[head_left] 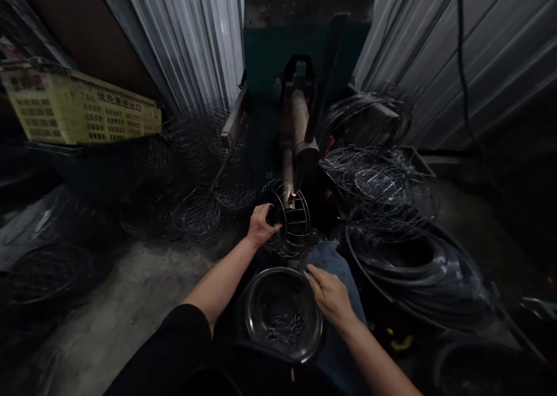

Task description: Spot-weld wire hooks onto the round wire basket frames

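My left hand (261, 225) is closed on the left rim of a round wire cage (292, 222), holding it up against the tip of the green machine's (300, 65) brown arm (299, 117), where a small bright spot shows. My right hand (329, 294) rests at the right rim of a steel bowl (256, 320) on my lap, fingers pinched together; what they hold is too small to make out. Short dark wire pieces (282, 326) lie in the bowl's bottom. My blue-trousered knee (326, 257) sits just above that hand.
Finished wire cages (198, 213) are heaped on the floor at the left. Wire rings (378, 178) and coiled hoops (418, 268) pile up on the right. A yellow crate (78, 109) stands at far left. Corrugated metal walls (195, 36) close in behind.
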### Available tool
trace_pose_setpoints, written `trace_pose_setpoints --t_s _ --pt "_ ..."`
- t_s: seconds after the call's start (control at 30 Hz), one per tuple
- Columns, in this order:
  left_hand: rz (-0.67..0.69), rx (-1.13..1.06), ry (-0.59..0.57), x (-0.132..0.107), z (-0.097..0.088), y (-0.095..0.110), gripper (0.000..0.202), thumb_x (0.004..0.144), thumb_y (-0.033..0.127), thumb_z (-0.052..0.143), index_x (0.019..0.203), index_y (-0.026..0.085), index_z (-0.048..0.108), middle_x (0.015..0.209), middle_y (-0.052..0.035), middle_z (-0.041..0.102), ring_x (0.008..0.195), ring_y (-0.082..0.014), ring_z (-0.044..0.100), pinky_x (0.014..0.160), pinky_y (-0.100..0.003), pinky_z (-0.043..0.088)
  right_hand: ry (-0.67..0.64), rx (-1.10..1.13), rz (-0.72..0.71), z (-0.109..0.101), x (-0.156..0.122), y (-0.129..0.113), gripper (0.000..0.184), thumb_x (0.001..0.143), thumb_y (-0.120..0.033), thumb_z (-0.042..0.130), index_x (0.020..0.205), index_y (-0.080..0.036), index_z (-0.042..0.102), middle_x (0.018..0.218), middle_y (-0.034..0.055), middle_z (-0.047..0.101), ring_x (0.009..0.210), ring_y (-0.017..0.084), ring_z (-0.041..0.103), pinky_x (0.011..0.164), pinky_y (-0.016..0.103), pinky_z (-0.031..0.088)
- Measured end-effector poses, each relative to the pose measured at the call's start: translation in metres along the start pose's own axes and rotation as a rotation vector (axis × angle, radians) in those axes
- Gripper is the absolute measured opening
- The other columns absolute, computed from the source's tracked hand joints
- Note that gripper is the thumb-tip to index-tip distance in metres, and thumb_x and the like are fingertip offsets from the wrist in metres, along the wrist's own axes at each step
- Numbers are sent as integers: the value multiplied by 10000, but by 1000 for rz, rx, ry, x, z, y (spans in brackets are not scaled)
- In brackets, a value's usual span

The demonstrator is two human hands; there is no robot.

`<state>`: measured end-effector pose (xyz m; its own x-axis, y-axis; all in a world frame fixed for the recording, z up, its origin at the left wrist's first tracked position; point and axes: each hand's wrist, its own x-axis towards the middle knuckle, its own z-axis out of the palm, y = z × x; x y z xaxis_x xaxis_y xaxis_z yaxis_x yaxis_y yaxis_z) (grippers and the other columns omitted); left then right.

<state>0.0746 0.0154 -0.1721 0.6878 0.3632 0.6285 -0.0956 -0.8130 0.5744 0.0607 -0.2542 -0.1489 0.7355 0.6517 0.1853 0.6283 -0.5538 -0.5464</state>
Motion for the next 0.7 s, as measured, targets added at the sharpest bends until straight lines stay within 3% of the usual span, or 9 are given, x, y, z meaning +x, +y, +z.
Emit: trace_pose_setpoints --t_s 0.17,0.33,0.47,0.6,0.7 --pt "-115 -133 -65 -3 9 6 602 570 247 798 1117 132 573 1050 -103 637 974 -240 612 881 -398 522 -187 -82 70 -5 -11 -16 351 891 -342 491 1155 -185 659 938 89 762 843 253 724 739 335 544" --pt "-240 -214 -89 -8 18 17 605 561 219 797 1120 148 577 1063 -86 622 987 -227 618 861 -370 536 -121 -15 71 -12 -31 -24 318 813 -197 469 1070 -202 657 905 58 753 838 216 715 734 290 529" --pt "-141 -141 -4 -8 13 21 584 567 198 784 1108 143 568 1082 -108 620 1039 -259 597 940 -420 504 -48 151 96 -28 -52 -18 301 818 -276 423 978 -212 670 891 50 747 834 207 711 742 292 538" --pt "-2 -19 34 -6 1 18 522 600 127 707 1100 150 557 1092 -118 612 1072 -270 574 973 -450 485 114 277 431 -63 -71 10 395 742 -493 533 971 -207 680 886 58 758 839 254 712 730 329 565" --pt "32 29 39 -8 -5 16 490 583 100 673 1055 167 558 1057 -103 609 1048 -272 582 957 -464 495 346 382 713 -100 -85 35 514 577 -549 668 938 -184 684 888 95 760 881 332 707 698 387 586"
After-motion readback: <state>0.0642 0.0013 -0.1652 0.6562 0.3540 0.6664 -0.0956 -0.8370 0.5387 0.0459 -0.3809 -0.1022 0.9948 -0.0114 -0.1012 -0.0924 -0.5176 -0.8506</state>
